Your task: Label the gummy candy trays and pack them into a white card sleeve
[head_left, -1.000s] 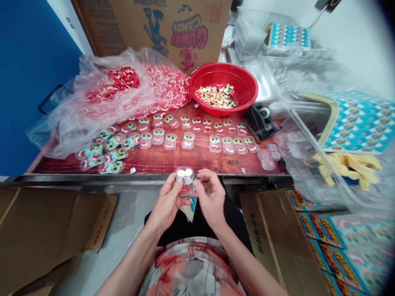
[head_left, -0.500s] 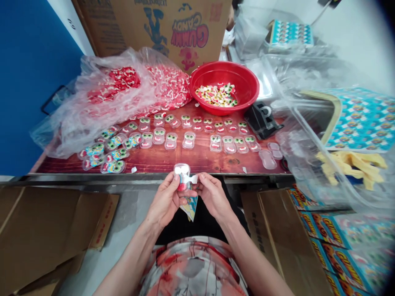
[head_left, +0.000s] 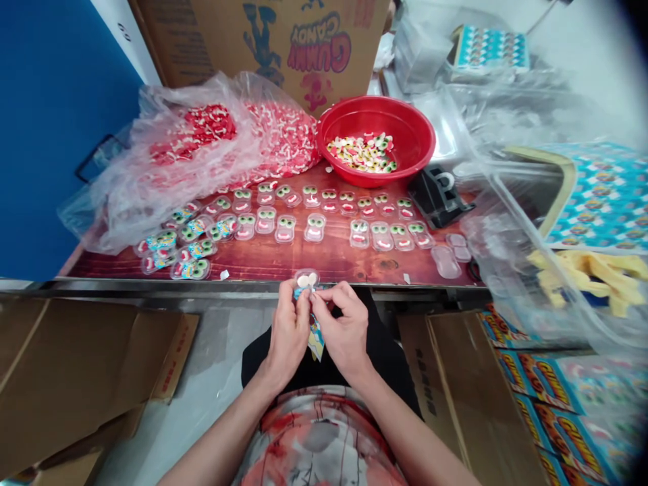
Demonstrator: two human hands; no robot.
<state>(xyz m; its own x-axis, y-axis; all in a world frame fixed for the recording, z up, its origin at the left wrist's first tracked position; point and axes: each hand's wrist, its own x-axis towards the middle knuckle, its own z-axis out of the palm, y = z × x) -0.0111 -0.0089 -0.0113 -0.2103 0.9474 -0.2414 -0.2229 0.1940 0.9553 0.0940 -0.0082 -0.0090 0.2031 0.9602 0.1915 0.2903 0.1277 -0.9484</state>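
Both hands meet just in front of the table's near edge. My left hand (head_left: pixel 289 329) grips a small clear candy blister (head_left: pixel 306 279) with white gummy pieces inside, held upright. My right hand (head_left: pixel 342 322) pinches at the same blister from the right, fingers closed together. A colourful sticker sheet (head_left: pixel 316 339) hangs down between the two hands. Rows of filled blisters with green-eyed gummies (head_left: pixel 314 227) lie on the red-brown table (head_left: pixel 324 260) beyond my hands.
A red bowl (head_left: pixel 411 138) of gummies sits at the back, next to plastic bags of red-white candy (head_left: pixel 202 145). A gummy candy carton (head_left: pixel 263 40) stands behind. Empty blisters (head_left: pixel 448 260) and a black device (head_left: pixel 439 196) lie right. Cardboard boxes flank my lap.
My hands have closed tighter round the blister and lowered slightly. My right fingers, which held a white tab out to the side, now pinch against the blister.
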